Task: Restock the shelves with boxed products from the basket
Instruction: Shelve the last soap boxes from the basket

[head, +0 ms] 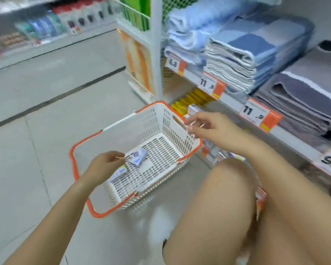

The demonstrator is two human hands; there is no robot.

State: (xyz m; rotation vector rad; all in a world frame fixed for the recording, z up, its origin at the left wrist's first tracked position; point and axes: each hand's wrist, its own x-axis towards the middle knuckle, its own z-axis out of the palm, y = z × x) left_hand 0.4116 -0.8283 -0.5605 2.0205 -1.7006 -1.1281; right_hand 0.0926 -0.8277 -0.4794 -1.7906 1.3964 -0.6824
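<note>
**Hands over the basket, 1 box pinched**

While I watch from the head camera, my left hand (105,162) reaches down into the white basket (141,119), forearm stretched forward, fingertips pinching the corner of a small blue-and-white box (139,156) that tilts just above the basket floor. My right hand (208,127) hangs over the basket's far right rim, wrist bent, fingers loosely spread and holding nothing.

A bare knee (225,180) rises at lower right, between me and the bottom shelf (214,150). Folded blue and grey mats (241,54) are stacked on the shelf above, behind orange price tags (260,115), 2 of them reading 11. Yellow packs (189,100) lie on the low shelf beyond the basket.

A 2nd box (118,174) rests on the basket floor, just under my left wrist, apart from the fingers.
</note>
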